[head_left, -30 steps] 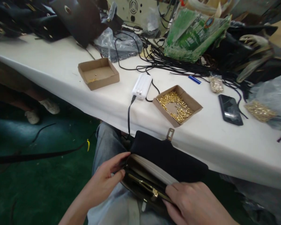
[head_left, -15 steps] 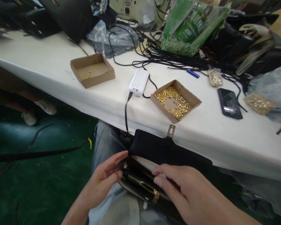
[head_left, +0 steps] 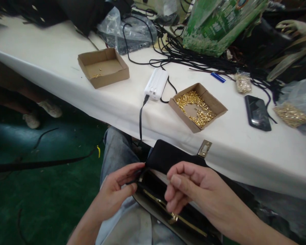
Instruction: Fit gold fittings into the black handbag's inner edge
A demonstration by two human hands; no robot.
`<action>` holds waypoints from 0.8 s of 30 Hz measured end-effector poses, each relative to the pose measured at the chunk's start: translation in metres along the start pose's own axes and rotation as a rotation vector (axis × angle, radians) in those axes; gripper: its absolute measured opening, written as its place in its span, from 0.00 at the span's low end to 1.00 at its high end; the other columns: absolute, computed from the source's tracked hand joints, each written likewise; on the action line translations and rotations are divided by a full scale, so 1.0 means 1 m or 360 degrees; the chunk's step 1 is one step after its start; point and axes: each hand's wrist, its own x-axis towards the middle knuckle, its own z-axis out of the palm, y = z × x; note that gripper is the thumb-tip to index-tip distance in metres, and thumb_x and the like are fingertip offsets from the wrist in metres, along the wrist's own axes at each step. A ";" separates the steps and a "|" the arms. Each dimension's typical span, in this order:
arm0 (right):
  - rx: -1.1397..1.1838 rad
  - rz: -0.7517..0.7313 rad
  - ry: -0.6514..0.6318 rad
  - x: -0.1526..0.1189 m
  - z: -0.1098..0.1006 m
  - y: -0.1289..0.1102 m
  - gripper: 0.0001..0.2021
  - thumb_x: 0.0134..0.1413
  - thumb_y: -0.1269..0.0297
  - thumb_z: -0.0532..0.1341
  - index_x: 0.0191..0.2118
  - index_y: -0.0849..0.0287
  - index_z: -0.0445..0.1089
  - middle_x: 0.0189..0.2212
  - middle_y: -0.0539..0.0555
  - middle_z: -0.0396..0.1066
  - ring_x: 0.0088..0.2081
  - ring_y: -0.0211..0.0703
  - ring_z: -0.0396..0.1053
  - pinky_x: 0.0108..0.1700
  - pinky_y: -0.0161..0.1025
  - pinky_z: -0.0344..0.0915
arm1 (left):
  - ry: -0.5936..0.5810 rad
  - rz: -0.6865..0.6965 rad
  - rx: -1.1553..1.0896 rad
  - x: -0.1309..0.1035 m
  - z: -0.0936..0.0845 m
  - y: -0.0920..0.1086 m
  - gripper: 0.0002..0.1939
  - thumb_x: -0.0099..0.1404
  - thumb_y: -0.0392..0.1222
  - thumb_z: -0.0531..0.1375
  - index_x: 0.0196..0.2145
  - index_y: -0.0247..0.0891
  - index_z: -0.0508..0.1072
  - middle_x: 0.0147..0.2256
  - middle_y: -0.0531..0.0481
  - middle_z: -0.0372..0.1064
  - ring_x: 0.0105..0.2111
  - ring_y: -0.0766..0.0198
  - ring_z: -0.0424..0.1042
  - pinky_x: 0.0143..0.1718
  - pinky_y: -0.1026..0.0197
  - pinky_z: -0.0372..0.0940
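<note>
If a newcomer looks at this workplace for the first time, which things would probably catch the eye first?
Probably the gold-coloured pieces come first, bright in the cardboard box near the white table's front edge. Next, the open black bag over the person's lap, with its metal clasp plate. Then the crumpled green bag at the back, behind tangled black cords.

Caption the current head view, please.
Left hand holds an open bag, right hand over it; box of gold bits beyond.

One left hand [head_left: 114, 192], one right hand [head_left: 196, 190], one black bag [head_left: 167, 156], two cardboard boxes [head_left: 112, 78], one white power bank [head_left: 156, 82], one phone [head_left: 257, 112]
</note>
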 end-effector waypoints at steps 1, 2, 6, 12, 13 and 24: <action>-0.0067 0.0005 0.0015 -0.001 0.002 0.000 0.22 0.62 0.42 0.70 0.40 0.60 0.75 0.30 0.54 0.80 0.29 0.43 0.79 0.34 0.37 0.76 | -0.0004 0.0004 0.0002 0.000 0.000 0.000 0.27 0.68 0.40 0.68 0.64 0.44 0.76 0.62 0.42 0.76 0.61 0.45 0.76 0.66 0.48 0.70; -0.0131 0.0013 0.0033 -0.001 0.005 0.000 0.23 0.61 0.41 0.71 0.36 0.60 0.75 0.28 0.53 0.78 0.26 0.41 0.77 0.30 0.35 0.74 | -0.0004 0.0006 0.0002 0.000 0.001 0.000 0.27 0.68 0.40 0.68 0.64 0.45 0.76 0.62 0.42 0.77 0.61 0.46 0.76 0.66 0.48 0.69; -0.0301 0.0006 0.0099 -0.002 0.010 0.006 0.21 0.64 0.43 0.68 0.39 0.60 0.80 0.26 0.51 0.76 0.24 0.38 0.73 0.28 0.33 0.70 | 0.0021 -0.0007 -0.0040 0.000 0.002 0.000 0.26 0.68 0.42 0.70 0.63 0.46 0.77 0.61 0.44 0.78 0.61 0.49 0.76 0.65 0.52 0.70; -0.0709 -0.0271 0.0118 0.003 0.004 0.024 0.16 0.75 0.55 0.57 0.56 0.54 0.77 0.38 0.53 0.81 0.38 0.44 0.80 0.42 0.39 0.75 | -0.0018 -0.0037 -0.0060 0.002 0.003 0.002 0.26 0.70 0.45 0.70 0.64 0.47 0.76 0.63 0.44 0.76 0.61 0.50 0.76 0.63 0.55 0.71; -0.0845 -0.0346 0.0146 0.004 0.003 0.026 0.15 0.75 0.57 0.56 0.57 0.53 0.76 0.39 0.53 0.81 0.40 0.44 0.80 0.44 0.40 0.75 | -0.0025 -0.0041 -0.0068 0.003 0.003 0.002 0.26 0.70 0.45 0.70 0.64 0.47 0.76 0.63 0.44 0.76 0.61 0.50 0.76 0.62 0.56 0.71; -0.1306 -0.0204 0.0000 0.041 0.018 0.031 0.10 0.72 0.60 0.61 0.37 0.54 0.73 0.37 0.50 0.76 0.37 0.42 0.72 0.38 0.38 0.62 | -0.0065 0.0047 -0.0010 0.014 0.018 0.021 0.23 0.71 0.40 0.67 0.62 0.48 0.77 0.63 0.46 0.75 0.61 0.50 0.76 0.65 0.51 0.69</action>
